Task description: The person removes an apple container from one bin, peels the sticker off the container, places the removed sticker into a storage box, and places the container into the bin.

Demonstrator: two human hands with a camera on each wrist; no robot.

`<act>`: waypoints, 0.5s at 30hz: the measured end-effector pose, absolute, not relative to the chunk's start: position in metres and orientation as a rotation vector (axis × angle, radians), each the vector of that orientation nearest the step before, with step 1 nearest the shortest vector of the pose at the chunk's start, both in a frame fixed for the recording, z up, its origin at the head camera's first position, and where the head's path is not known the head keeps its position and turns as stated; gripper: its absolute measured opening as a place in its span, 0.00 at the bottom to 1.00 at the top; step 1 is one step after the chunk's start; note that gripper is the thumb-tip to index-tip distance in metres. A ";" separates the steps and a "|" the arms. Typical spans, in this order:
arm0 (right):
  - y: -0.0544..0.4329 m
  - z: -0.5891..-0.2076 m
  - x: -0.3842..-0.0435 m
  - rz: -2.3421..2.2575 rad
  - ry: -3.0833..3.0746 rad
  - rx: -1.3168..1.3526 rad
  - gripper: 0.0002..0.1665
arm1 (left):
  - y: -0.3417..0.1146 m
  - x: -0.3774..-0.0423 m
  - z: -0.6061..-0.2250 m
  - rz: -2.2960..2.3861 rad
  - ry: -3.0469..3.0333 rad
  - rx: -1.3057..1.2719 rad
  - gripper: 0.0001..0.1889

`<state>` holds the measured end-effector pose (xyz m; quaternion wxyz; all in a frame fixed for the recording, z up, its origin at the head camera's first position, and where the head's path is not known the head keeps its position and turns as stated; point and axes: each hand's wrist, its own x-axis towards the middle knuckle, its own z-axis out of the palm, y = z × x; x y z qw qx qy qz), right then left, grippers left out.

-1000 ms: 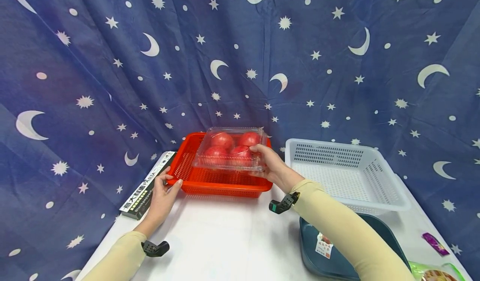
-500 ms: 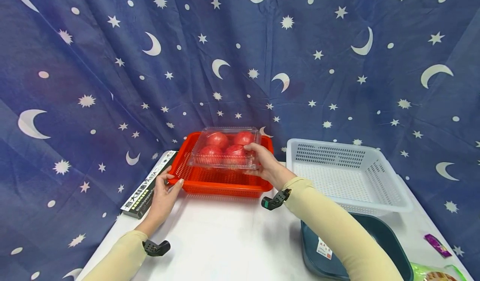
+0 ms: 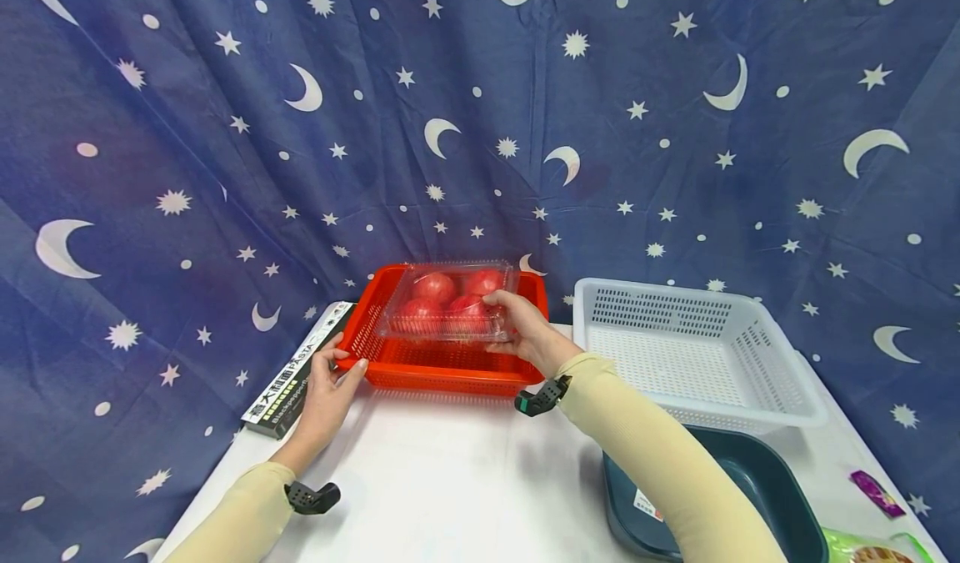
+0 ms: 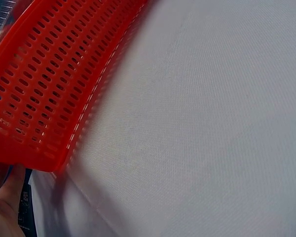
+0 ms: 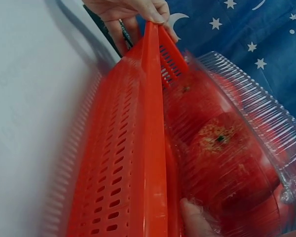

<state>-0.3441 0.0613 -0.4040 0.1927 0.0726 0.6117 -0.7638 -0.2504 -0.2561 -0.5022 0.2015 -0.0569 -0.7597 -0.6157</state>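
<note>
In the head view, a clear plastic box (image 3: 442, 336) of red apples (image 3: 433, 288) is tilted over the red perforated basket (image 3: 450, 382). My right hand (image 3: 528, 328) grips the box's right end, thumb on top. Close up in the right wrist view, the box's clear lid (image 5: 269, 106) slants behind the basket's front wall. Whether the box touches the basket floor is hidden. At the basket's front left corner, my left hand (image 3: 328, 392) pinches the rim between thumb and fingers.
A black-and-white pasta box (image 3: 288, 384) lies left of the basket. To the right stands a white perforated basket (image 3: 802, 392), with a dark teal bin (image 3: 776, 496) in front of it. A purple packet (image 3: 876, 494) and a green bag (image 3: 877, 545) lie at the far right.
My right hand has carried the box of apples a little to the left and down over the red basket. The left hand stays at the rim.
</note>
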 end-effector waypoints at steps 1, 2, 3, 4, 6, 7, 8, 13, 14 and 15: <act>0.061 -0.404 -0.345 -2.140 1.719 0.208 0.32 | -0.256 -0.251 -0.502 -1.717 -2.120 -0.157 0.21; 0.061 -0.404 -0.345 -2.138 1.725 0.208 0.33 | -0.256 -0.251 -0.503 -1.718 -2.118 -0.153 0.20; 0.060 -0.404 -0.346 -2.136 1.729 0.210 0.33 | -0.256 -0.251 -0.503 -1.715 -2.117 -0.150 0.20; 0.060 -0.404 -0.347 -2.133 1.731 0.213 0.33 | -0.256 -0.252 -0.504 -1.717 -2.117 -0.145 0.20; 0.059 -0.405 -0.348 -2.126 1.735 0.211 0.34 | -0.256 -0.252 -0.504 -1.718 -2.120 -0.145 0.20; 0.058 -0.405 -0.349 -2.120 1.743 0.208 0.34 | -0.257 -0.252 -0.504 -1.719 -2.121 -0.144 0.20; 0.058 -0.405 -0.349 -2.115 1.749 0.205 0.34 | -0.257 -0.252 -0.504 -1.722 -2.123 -0.144 0.21; 0.054 -0.409 -0.349 -2.090 1.780 0.197 0.36 | -0.256 -0.251 -0.504 -1.736 -2.123 -0.161 0.21; 0.053 -0.409 -0.349 -2.089 1.781 0.200 0.37 | -0.256 -0.251 -0.504 -1.736 -2.120 -0.167 0.21; 0.052 -0.410 -0.349 -2.088 1.783 0.203 0.37 | -0.256 -0.251 -0.504 -1.736 -2.121 -0.169 0.21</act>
